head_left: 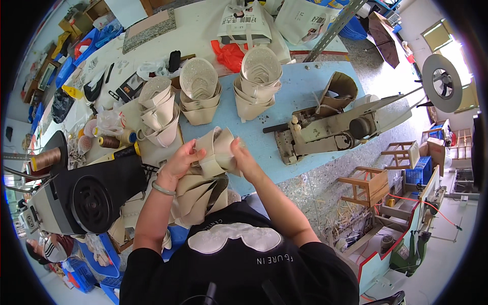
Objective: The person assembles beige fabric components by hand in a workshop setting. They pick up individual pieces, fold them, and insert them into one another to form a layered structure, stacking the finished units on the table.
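Above the near edge of the blue table (pixel 304 80), a smooth, cream, curved piece (pixel 215 152) is held at its sides by the fingers of the left hand (pixel 179 162) and right hand (pixel 247 160). Farther off, flared cups (pixel 200 111) with speckled linings are nested; nearer, bent cream sheets (pixel 199 198) are heaped.

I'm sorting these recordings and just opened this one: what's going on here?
A person at a workbench holds a cream, curved, leather-like piece between the left hand and right hand. Right below it, near the person's body, lies a loose pile of beige, folded sheet pieces. Beyond the hands stand three nested stacks of cream, cup-shaped pieces. A black-and-grey machine is at left, and a worn off-white metal machine sits on the pale blue tabletop at right.
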Demonstrator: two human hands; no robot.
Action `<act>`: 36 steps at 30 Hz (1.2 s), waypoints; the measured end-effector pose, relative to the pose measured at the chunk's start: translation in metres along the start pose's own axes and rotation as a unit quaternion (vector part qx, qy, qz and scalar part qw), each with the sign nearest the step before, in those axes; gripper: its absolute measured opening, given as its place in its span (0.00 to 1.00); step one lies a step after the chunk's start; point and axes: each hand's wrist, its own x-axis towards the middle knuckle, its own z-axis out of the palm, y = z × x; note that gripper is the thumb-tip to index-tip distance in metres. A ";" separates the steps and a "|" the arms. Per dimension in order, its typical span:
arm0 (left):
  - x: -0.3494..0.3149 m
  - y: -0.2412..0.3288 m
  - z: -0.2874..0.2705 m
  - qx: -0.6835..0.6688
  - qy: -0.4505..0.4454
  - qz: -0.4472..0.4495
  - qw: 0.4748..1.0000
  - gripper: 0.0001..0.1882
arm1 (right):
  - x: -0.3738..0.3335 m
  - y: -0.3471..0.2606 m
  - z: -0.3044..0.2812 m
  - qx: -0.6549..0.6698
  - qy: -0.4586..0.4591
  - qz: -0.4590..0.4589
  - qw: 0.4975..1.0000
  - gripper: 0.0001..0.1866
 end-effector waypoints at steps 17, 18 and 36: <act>-0.003 0.026 0.025 0.024 0.050 0.105 0.993 0.24 | 0.061 -0.010 -0.015 -0.245 -0.016 -0.110 0.963 0.34; 0.001 0.025 0.023 0.052 0.063 0.110 0.990 0.22 | 0.050 -0.011 0.002 -0.308 -0.018 -0.163 0.937 0.37; -0.005 0.043 0.042 0.320 0.208 0.321 0.867 0.13 | -0.024 -0.128 0.041 -0.388 0.001 -0.231 0.892 0.26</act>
